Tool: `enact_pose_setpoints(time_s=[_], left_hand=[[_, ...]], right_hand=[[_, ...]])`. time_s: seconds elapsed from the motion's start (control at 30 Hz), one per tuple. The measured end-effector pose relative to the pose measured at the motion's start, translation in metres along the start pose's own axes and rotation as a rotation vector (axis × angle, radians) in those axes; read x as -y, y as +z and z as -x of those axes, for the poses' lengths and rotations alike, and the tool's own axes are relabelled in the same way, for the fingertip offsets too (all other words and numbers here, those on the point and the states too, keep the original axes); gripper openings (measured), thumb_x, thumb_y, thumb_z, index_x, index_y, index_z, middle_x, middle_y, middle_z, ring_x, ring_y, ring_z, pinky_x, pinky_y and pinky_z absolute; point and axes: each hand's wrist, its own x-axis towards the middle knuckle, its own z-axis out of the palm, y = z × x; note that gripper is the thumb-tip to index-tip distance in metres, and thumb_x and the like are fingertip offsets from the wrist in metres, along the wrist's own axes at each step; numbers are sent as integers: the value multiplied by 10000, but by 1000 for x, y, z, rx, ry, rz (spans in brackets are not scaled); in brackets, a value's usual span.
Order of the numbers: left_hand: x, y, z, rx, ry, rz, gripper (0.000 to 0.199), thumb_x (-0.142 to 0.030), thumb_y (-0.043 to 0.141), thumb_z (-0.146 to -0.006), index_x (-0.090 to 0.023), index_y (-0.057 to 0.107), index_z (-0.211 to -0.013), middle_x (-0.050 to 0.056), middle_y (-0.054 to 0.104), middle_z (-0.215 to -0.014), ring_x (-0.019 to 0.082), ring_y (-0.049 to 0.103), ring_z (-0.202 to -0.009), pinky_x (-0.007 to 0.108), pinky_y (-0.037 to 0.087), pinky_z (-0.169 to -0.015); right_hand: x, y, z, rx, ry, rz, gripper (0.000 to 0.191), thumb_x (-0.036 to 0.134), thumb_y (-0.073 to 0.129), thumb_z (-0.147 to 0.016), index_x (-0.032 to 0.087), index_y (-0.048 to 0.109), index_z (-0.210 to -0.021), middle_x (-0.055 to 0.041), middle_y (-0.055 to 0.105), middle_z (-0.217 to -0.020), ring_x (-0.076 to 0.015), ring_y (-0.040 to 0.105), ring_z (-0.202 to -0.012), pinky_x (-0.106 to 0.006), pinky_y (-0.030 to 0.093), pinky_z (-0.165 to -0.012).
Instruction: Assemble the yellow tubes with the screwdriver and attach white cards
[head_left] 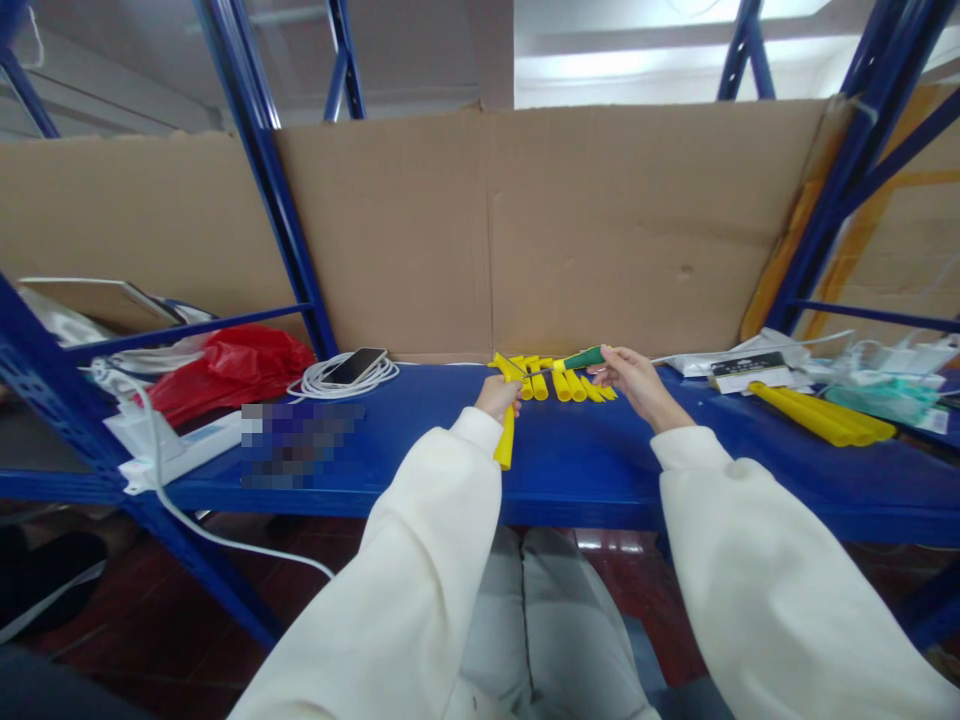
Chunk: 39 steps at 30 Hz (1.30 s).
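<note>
My left hand (498, 398) is closed around a yellow plastic tube (506, 445) with a crosspiece at its top, held over the blue shelf. In my right hand (631, 380) is a screwdriver (583, 359) with a green and yellow handle, gripped near the handle's end. Its thin shaft points left and reaches the top of the yellow tube; whether the tip is inside it I cannot tell. Behind and between my hands, several short yellow tubes (561, 385) lie in a row, with small pointed yellow pieces (600, 391) at their right end.
A phone (357, 366) rests on a coiled white cable (311, 381) at left, beside a red plastic bag (232, 370) and a white power strip (199, 447). Long yellow tubes (821, 415) and white packages lie at right. A cardboard panel (600, 220) backs the blue shelf (585, 480).
</note>
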Motion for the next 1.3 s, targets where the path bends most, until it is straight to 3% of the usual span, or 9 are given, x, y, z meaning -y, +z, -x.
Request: enact_pose_setpoints(time_s=[0.17,0.33,0.47,0.7,0.9,1.17,1.3], left_hand=[[-2,2,4,-3,3,4,136,-31,580,-860,-135,605,-776,-90,414,-435,61,378,-351,196,340,-428],[-3,2,6,4,-4,10,147,-23,569,-864,-137,591,-774,-97,401,-428,54,363,-337,189,316,-411],[-2,2,5,-5,-10,6,101,-36,582,-860,-125,623,-838,-100,402,-425,56,375,-338,183,326,-410],[2,0,-4,23,19,9,116,-40,595,-848,-138,600,-787,-94,415,-433,51,372,-328,183,313,-396],[2,1,-2,8,14,19,175,-53,628,-835,-157,566,-709,-91,418,-437,47,367,-327,186,316,-390],[-1,1,2,-6,10,17,134,-55,619,-849,-146,600,-753,-95,410,-427,50,364,-333,186,316,-395],[-3,2,5,-12,1,5,74,-61,619,-849,-128,644,-830,-90,420,-429,63,384,-346,194,338,-412]], right_hand=[[-1,1,-1,-41,-6,25,521,635,817,-648,218,634,-902,19,651,-551,-128,607,-457,-227,482,-468],[4,0,3,54,-6,-21,477,600,793,-700,218,664,-954,-2,692,-622,-126,626,-504,-232,492,-504],[5,0,4,98,-20,-51,426,552,816,-693,227,649,-910,7,691,-651,-133,645,-557,-250,521,-555],[5,3,4,-10,-11,2,509,629,839,-608,210,586,-749,21,652,-618,-86,569,-465,-203,446,-454],[6,5,5,-58,7,18,572,678,828,-577,221,586,-820,30,648,-559,-89,550,-433,-196,429,-439],[8,3,7,59,24,-35,483,573,834,-652,228,656,-938,7,687,-640,-124,606,-505,-237,471,-497],[8,3,7,73,-7,-15,449,590,812,-674,226,630,-863,8,672,-645,-122,600,-510,-251,485,-517]])
